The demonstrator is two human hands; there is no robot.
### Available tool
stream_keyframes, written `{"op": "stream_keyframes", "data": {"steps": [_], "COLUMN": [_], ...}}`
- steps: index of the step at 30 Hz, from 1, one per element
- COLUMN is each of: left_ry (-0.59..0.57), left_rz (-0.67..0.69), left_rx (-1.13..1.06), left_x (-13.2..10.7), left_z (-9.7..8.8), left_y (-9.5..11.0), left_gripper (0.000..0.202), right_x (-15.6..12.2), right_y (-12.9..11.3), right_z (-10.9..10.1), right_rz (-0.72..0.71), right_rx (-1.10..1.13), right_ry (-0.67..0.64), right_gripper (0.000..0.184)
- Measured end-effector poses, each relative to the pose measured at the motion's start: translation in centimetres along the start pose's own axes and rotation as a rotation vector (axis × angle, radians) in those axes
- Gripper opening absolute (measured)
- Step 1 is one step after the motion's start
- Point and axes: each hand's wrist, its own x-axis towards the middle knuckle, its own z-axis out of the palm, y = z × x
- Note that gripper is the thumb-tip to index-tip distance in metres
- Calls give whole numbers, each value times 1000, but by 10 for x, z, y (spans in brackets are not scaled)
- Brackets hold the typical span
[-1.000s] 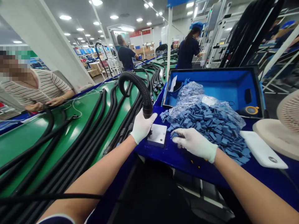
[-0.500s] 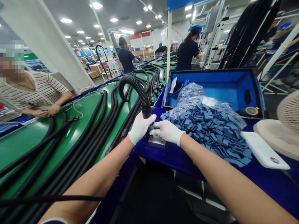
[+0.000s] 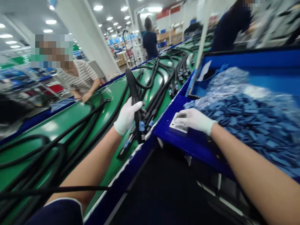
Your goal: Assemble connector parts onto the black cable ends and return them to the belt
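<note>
My left hand [image 3: 127, 116], in a white glove, grips a black corrugated hose [image 3: 134, 93] near its end. A blue-marked connector [image 3: 142, 126] hangs just below that hand. My right hand [image 3: 195, 120], also gloved, lies with its fingers spread on a small metal block [image 3: 177, 126] at the edge of the blue bench [image 3: 187, 147]. Beside that hand, a large heap of blue foam pieces [image 3: 255, 131] spreads out, partly under clear plastic bagging [image 3: 231, 82]. The glove hides part of the block's top.
A green conveyor belt [image 3: 56, 125] to my left carries several black hoses [image 3: 164, 81] with connectors. A blue-lined case [image 3: 269, 59] stands behind the foam. Across the belt, a person in a striped top [image 3: 79, 76] rests a hand on it. More workers stand farther along.
The hose has moved left, away from the block, showing its blue-marked end. My right hand has gone from the hose end onto the block. The whole view has swung right and tilted.
</note>
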Motion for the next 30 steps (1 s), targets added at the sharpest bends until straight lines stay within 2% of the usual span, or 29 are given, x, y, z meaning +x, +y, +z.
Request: {"op": "stream_keyframes", "data": {"steps": [3,5,7,9,14,17,19,21,24,25,27,30], "left_ry": [-99,-131,-134,-130,-54,-104,-155,-157,6,83,205,277], "left_rz": [-329,-498,-588,-643,-764,-872,-892,-857,-734,-683,-580,-394], "left_rx": [312,459,576,713,1042,1083,1048,937,496,327,86,-74], "left_x": [-55,-92,-122,-145,-184,-194,-192,-184,-167,-160,-144,-115], "left_z": [-81,-120,-143,-155,-159,-165,-176,-189,-197,-193,-173,-120], "left_y": [-1,-4,-9,-19,-48,-50,-37,-15,22,32,46,49], "left_gripper": [46,49,51,50,50,52,60,62,51,48,42,32], "right_x": [4,7,9,10,7,4,3,1,-5,-8,-16,-33], "right_y": [8,12,14,13,6,1,-1,-2,-11,-17,-35,-71], "right_z": [3,6,9,11,12,10,8,6,11,16,34,75], "right_rz": [17,37,51,65,90,115,124,128,91,57,-41,-201], "right_rx": [-119,-150,-175,-209,-260,-258,-240,-213,-186,-174,-108,127], "right_ry": [14,14,13,24,26,11,7,1,44,58,24,-148], "right_gripper": [25,26,25,21,19,24,25,24,25,27,32,40]}}
